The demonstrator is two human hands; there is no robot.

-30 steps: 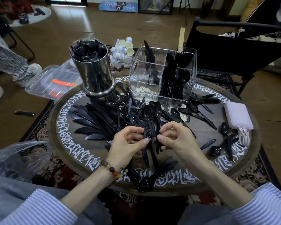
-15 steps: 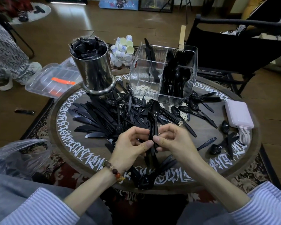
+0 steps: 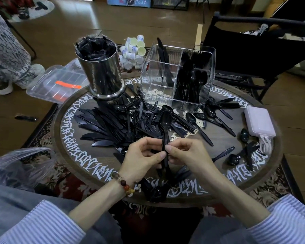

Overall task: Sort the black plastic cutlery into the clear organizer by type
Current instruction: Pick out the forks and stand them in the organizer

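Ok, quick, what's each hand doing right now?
Left hand: pinching the handle of the black plastic spoons, bowls upright.
Right hand: pinching the same handles from the other side.

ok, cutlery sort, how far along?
Early. Done: the organizer holds some spoons at right and a few knives at back; its front-left section is empty. In hand: both hands, left and right, pinch spoon handles. Left: the big pile of mixed cutlery on the table.
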